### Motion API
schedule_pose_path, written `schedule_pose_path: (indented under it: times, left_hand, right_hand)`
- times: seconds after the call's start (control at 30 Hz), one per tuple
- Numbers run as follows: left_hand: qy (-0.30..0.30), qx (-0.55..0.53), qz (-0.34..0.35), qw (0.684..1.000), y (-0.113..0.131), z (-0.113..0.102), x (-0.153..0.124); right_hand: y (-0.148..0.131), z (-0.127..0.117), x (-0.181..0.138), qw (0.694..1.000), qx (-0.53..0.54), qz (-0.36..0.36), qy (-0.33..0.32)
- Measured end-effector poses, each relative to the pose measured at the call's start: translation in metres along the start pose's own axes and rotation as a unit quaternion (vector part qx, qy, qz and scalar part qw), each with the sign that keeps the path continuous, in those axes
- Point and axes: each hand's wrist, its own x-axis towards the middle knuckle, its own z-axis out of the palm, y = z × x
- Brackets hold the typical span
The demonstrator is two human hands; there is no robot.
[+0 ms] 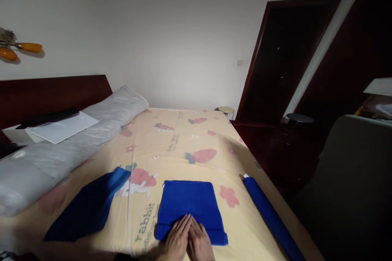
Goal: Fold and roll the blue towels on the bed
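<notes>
A blue cloth lies spread on the bed, its near edge folded over into a flat band. My left hand rests on that folded band with its fingers stretched out flat. Beside it, my right hand lies flat on the same band, and the fingertips of both hands meet near the cloth's middle. Neither hand grips anything that I can see. To the left is a second blue cloth, loosely crumpled. A rolled blue cloth lies along the bed's right side, with a small white tag at its far end.
The bed has a yellow sheet with carrot and rabbit prints. A rolled grey mattress pad lies at the left, with white papers on it. A grey chair back and a dark stool stand to the right.
</notes>
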Motion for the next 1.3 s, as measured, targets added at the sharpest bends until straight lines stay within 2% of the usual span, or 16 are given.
schedule_pose_path:
  times: [0.1, 0.27, 0.4, 0.5, 0.57, 0.67, 0.8, 0.9, 1.1, 1.23, 1.3]
  left_hand:
    - [-0.016, 0.028, -0.004, 0.999, -0.007, -0.012, 0.000]
    - [-0.032, 0.083, -0.027, 0.996, -0.040, -0.038, -0.020]
    - [-0.041, 0.091, -0.006, 0.995, -0.065, -0.045, -0.033]
    - [-0.020, 0.089, -0.002, 0.996, -0.076, -0.046, -0.039]
    - [0.003, 0.082, 0.003, 0.997, -0.074, -0.047, -0.039]
    - [0.006, 0.067, 0.029, 0.997, -0.054, -0.048, -0.035]
    - [-0.036, 0.064, 0.076, 0.994, -0.025, -0.045, -0.029]
    - [-0.051, 0.074, 0.077, 0.993, -0.023, -0.040, -0.033]
    - [-0.083, 0.087, 0.051, 0.991, -0.041, -0.033, -0.044]
    - [-0.145, 0.066, -0.029, 0.987, -0.041, -0.032, -0.033]
    - [-0.173, 0.047, -0.075, 0.981, -0.038, -0.032, -0.027]
  right_hand:
    - [0.007, -0.006, 0.001, 0.999, -0.011, 0.039, 0.005]
    - [0.054, -0.021, -0.021, 0.994, -0.037, 0.097, 0.030]
    - [0.088, -0.026, -0.042, 0.991, -0.069, 0.109, 0.032]
    - [0.099, -0.030, -0.053, 0.987, -0.100, 0.109, 0.066]
    - [0.095, -0.033, -0.055, 0.984, -0.121, 0.083, 0.105]
    - [0.076, -0.035, -0.052, 0.984, -0.120, -0.012, 0.133]
    - [0.054, -0.028, -0.046, 0.981, -0.089, -0.121, 0.124]
    - [0.055, -0.026, -0.049, 0.975, -0.096, -0.163, 0.114]
    - [0.061, -0.035, -0.051, 0.976, -0.115, -0.152, 0.105]
    - [0.054, -0.038, -0.042, 0.986, -0.079, -0.083, 0.118]
    - [0.049, -0.039, -0.037, 0.992, -0.050, -0.047, 0.102]
